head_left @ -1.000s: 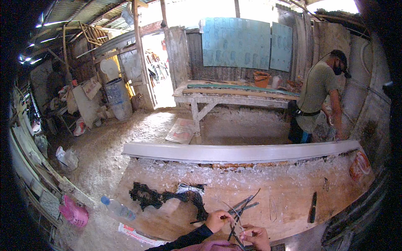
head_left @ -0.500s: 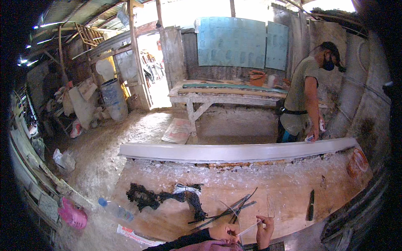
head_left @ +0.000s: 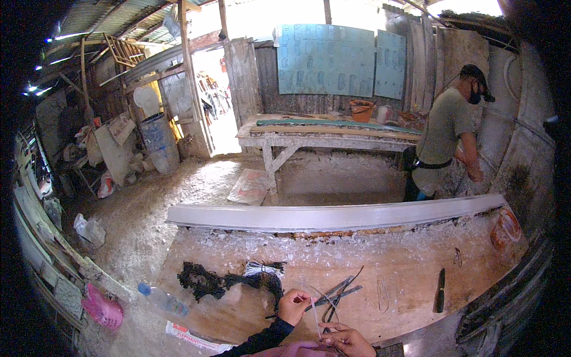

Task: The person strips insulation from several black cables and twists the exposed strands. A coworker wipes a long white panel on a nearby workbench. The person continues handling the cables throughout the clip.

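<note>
Thin strip (head_left: pixel 315 315) pinched between left hand (head_left: pixel 293 306), right hand (head_left: pixel 348 339) fingers.

A rough workshop — dusty plank workbench (head_left: pixel 357 279), tin roof (head_left: pixel 107 18), sawhorse table (head_left: pixel 321 134) (boards stacked on top).

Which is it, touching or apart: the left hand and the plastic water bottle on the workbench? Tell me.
Apart. The head view shows the left hand raised, pinching a thin pale strip, while the plastic water bottle lies near the workbench left end, bare board plainly between them.

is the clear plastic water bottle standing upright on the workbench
No, the clear plastic water bottle lies on its side at the wooden workbench's left edge.
</note>
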The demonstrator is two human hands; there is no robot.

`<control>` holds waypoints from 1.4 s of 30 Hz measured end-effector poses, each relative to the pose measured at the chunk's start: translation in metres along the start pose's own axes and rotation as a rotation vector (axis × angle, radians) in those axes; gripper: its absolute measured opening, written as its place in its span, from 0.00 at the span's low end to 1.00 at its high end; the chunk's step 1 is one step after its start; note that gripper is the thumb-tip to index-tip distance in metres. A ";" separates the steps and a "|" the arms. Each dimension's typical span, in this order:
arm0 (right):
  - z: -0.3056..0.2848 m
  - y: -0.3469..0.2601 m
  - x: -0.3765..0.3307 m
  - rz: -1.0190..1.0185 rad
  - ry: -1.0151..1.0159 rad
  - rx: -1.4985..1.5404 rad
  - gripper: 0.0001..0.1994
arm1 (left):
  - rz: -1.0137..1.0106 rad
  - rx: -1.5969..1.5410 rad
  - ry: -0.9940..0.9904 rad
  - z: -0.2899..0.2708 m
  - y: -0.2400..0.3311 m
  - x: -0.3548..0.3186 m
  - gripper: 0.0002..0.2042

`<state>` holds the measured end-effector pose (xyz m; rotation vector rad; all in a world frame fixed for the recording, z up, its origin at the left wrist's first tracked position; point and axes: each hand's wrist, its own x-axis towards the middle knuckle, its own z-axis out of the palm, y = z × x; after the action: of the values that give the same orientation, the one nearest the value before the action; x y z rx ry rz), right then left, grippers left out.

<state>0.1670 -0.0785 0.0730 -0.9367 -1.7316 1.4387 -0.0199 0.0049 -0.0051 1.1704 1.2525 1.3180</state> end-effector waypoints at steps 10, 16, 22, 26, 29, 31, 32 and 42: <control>0.000 0.006 0.000 -0.013 0.151 0.048 0.08 | 0.352 0.342 -0.208 0.003 0.015 -0.009 0.04; -0.008 0.024 -0.004 0.099 0.608 0.046 0.03 | 0.283 0.176 -0.722 0.015 0.006 -0.023 0.03; -0.017 0.043 0.003 -0.008 1.035 -0.298 0.08 | 0.201 -0.062 -1.289 0.037 -0.010 -0.046 0.09; -0.020 0.041 0.000 -0.047 1.059 -0.361 0.06 | 0.269 -0.108 -1.167 0.029 0.005 -0.039 0.05; -0.023 0.035 -0.002 -0.110 1.074 -0.515 0.07 | 0.201 0.047 -0.965 0.015 0.015 -0.024 0.05; -0.023 0.027 -0.002 -0.147 1.035 -0.499 0.09 | 0.150 0.101 -0.709 0.008 0.016 -0.014 0.04; -0.022 0.021 -0.003 -0.123 0.972 -0.404 0.09 | 0.124 0.127 -0.581 0.006 0.014 -0.010 0.04; 0.007 -0.010 0.004 -0.062 0.016 0.023 0.08 | 0.019 0.006 0.003 0.003 -0.001 -0.005 0.03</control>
<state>0.1581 -0.0800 0.0822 -0.8729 -1.7140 1.4046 -0.0165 -0.0002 -0.0060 1.1871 1.2508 1.3311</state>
